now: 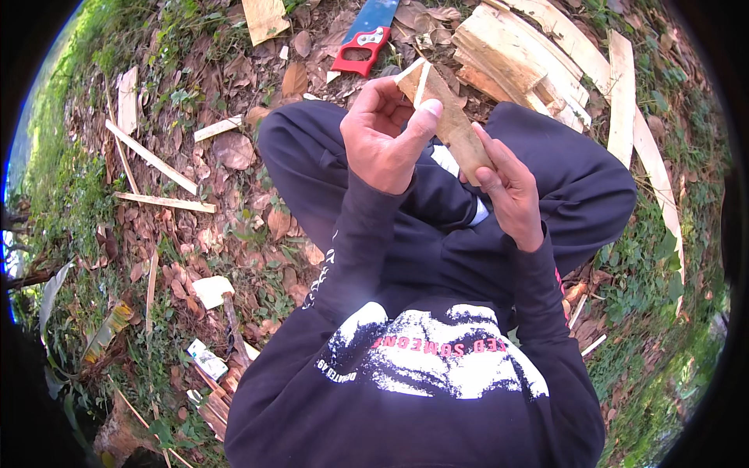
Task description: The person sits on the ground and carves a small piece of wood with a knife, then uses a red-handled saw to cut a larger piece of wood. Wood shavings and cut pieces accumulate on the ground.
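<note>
A short, flat brown piece of wood (456, 136) is held up at a slant above my crossed legs. Fingers of my right hand (511, 191) grip its lower end, with the thumb on the face. At the upper end, my left hand (382, 136) has its thumb against the wood's edge and its other fingers curled beside it. A narrow pale strip (422, 84) shows by the left thumb; whether it is a separate sliver or a cut face, I cannot tell. Just beyond my hands lies a handsaw (365, 48) with a red handle and blue blade.
Split wood pieces (507, 58) are piled at the far right, beside long pale boards (622, 97). Several thin wooden strips (160, 160) lie on leafy ground to the left. A pale block (212, 292) and a small white packet (207, 359) lie at the near left.
</note>
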`<state>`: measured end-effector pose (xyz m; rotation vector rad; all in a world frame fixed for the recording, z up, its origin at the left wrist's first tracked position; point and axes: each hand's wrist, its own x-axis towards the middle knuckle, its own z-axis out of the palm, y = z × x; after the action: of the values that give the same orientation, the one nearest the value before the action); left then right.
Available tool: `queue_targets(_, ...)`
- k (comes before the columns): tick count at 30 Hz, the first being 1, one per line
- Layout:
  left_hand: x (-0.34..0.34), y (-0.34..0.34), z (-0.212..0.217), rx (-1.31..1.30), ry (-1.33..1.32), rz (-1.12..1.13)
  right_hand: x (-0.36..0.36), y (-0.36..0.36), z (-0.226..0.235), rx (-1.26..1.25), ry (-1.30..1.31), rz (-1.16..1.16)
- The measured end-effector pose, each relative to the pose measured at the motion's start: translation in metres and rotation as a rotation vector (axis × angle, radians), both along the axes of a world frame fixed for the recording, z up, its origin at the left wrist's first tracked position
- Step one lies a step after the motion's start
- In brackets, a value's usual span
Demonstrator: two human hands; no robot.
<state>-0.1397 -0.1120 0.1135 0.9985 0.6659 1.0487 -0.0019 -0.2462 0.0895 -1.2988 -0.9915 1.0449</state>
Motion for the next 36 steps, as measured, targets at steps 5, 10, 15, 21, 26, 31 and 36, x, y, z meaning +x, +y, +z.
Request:
queue_targets(5, -0.0017, 0.0004, 0.0024, 0.020, 0.009, 0.003, -0.0009, -0.0013, 0.0004, 0.017, -0.067, -0.005)
queue_targets(10, -0.0021, -0.0001, 0.0027, 0.000, 0.007, 0.008, -0.0026, -0.0004, 0.0028, 0.019, -0.020, -0.002)
queue_targets(15, -0.0049, 0.0002, 0.0057, -0.014, 0.005, -0.036, -0.0007, -0.0028, 0.0022, 0.025, -0.058, 0.005)
queue_targets(21, -0.0059, 0.0000, 0.0041, 0.017, 0.003, -0.053, -0.0009, -0.0043, 0.0023, 0.025, -0.030, 0.012)
queue_targets(26, -0.0062, 0.0000, 0.0035, 0.026, 0.019, -0.057, -0.0012, -0.0055, 0.0041, 0.021, -0.004, 0.019)
queue_targets(31, -0.0063, -0.0002, 0.0061, 0.017, 0.028, -0.067, -0.0019, -0.0065, 0.0035, 0.022, -0.053, 0.010)
queue_targets(36, -0.0063, 0.0000, 0.0073, 0.009, 0.022, -0.067, -0.0038, -0.0055, 0.0033, 0.038, 0.000, 0.018)
